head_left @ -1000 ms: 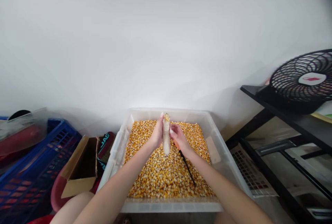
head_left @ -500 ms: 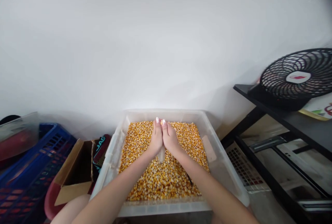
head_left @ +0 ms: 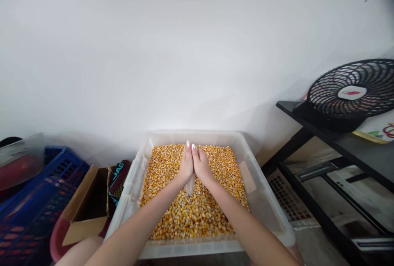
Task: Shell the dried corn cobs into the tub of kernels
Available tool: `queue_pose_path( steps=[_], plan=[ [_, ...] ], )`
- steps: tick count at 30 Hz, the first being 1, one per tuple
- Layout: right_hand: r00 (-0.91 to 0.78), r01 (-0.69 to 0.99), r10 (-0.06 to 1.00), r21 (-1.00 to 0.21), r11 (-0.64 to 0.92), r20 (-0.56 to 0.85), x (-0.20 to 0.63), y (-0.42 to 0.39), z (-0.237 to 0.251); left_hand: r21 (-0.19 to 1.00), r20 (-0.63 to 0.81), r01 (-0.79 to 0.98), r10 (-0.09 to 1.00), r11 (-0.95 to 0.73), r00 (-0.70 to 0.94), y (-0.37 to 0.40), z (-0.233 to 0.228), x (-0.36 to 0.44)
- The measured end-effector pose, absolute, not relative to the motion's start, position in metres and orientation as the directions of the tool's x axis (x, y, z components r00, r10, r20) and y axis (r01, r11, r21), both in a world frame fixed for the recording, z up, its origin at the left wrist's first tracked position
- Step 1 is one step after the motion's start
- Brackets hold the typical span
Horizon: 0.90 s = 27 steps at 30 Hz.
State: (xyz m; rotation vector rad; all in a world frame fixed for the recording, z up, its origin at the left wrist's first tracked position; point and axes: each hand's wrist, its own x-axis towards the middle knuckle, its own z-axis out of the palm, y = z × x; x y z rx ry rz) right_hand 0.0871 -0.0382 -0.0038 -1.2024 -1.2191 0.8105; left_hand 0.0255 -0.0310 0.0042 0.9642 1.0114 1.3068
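Head view: my left hand (head_left: 186, 166) and right hand (head_left: 201, 166) press together around the cob (head_left: 190, 184), its long axis pointing away over the kernels (head_left: 197, 212).

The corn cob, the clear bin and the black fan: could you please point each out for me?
corn cob (head_left: 190, 185): head view, bare lower end below the hands.
clear bin (head_left: 197, 135): head view, far rim.
black fan (head_left: 353, 93): head view, front grille.

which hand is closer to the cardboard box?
Left. The left hand is on the side toward the cardboard box; the right hand presses against it, farther away. Both clasp a corn cob.
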Motion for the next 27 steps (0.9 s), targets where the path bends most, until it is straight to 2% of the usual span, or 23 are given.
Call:
queue_pose_path(
  steps=[2, 4, 6, 8, 10, 12, 20, 24, 27],
  plan=[
    [0.193, 0.125, 0.951, -0.967, 0.221, 0.242, 0.089, -0.037, -0.010, 0.971, -0.009, -0.239, 0.997, -0.008, -0.071, -0.030, 0.002, 0.025],
    [0.186, 0.088, 0.954, -0.971, 0.222, 0.235, 0.092, -0.035, -0.017, 0.974, -0.054, -0.224, 0.997, 0.040, -0.056, -0.027, 0.000, 0.024],
    [0.174, 0.036, 0.967, -0.982, 0.185, 0.188, 0.094, -0.033, -0.023, 0.955, -0.186, -0.226, 0.981, 0.194, 0.055, -0.025, -0.001, 0.022],
    [0.153, -0.044, 0.985, -0.995, 0.089, 0.082, 0.095, -0.031, -0.026, 0.911, -0.304, -0.218, 0.928, 0.349, 0.217, -0.022, -0.002, 0.020],
    [0.131, -0.146, 0.991, -0.989, -0.002, -0.021, 0.095, -0.030, -0.026, 0.885, -0.316, -0.225, 0.881, 0.408, 0.351, -0.020, -0.003, 0.018],
    [0.124, -0.208, 0.991, -0.978, -0.024, -0.050, 0.094, -0.030, -0.024, 0.888, -0.273, -0.241, 0.871, 0.391, 0.408, -0.019, -0.004, 0.018],
    [0.256, -0.077, 0.963, -0.991, 0.107, 0.084, 0.094, -0.034, -0.022, 0.852, -0.380, -0.222, 0.852, 0.474, 0.360, -0.026, -0.002, 0.022],
    [0.310, -0.047, 0.944, -0.990, 0.132, 0.111, 0.092, -0.035, -0.025, 0.848, -0.384, -0.239, 0.859, 0.473, 0.338, -0.029, -0.002, 0.023],
    [0.347, -0.067, 0.932, -0.988, 0.141, 0.109, 0.086, -0.036, -0.030, 0.850, -0.325, -0.334, 0.905, 0.406, 0.272, -0.029, -0.005, 0.026]
  ],
)
